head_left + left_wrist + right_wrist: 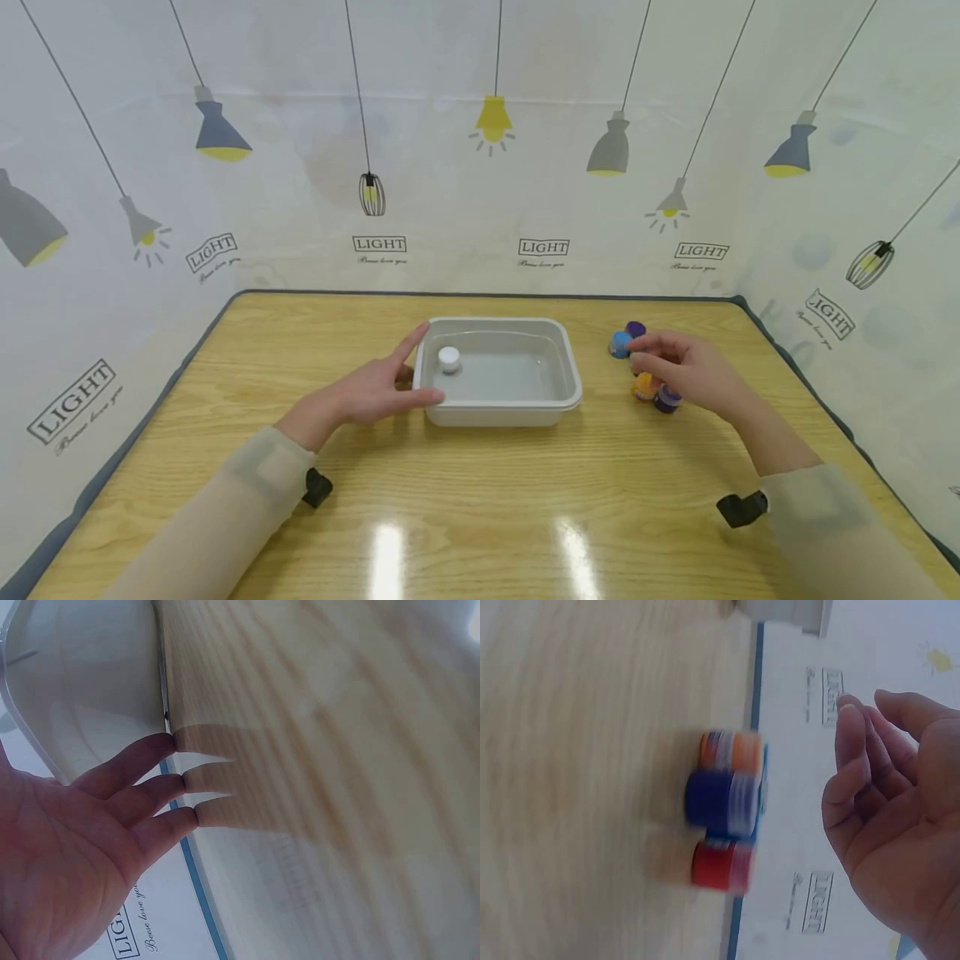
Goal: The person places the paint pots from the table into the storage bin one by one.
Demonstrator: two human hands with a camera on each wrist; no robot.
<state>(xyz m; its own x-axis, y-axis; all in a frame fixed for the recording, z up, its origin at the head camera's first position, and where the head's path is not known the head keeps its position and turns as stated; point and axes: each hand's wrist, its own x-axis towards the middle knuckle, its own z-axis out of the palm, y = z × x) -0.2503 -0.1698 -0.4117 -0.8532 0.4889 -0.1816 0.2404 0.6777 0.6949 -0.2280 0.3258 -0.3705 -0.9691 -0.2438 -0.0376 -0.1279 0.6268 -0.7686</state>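
A white plastic tub (pixel 498 415) stands on the table, with a small white-capped jar (pixel 448 360) inside at its left. My left hand (pixel 372 387) rests at the tub's left side, index finger along the rim and thumb at the front-left corner. Three of its fingertips (pixel 161 742) reach down to the table in the left wrist view. Above the small paint jars to the right hovers my right hand (pixel 693 371), fingers loosely bent, holding nothing. Around it are a blue jar (pixel 619 345), a purple jar (pixel 636 329), an orange jar (pixel 642 387) and a dark purple jar (pixel 667 400).
A red jar (pixel 721 866) shows in the right wrist view; the hand hides it in the head view. The wooden table (pixel 480 483) is bounded by a dark edge, with a lamp-patterned curtain (pixel 450 208) behind and at both sides.
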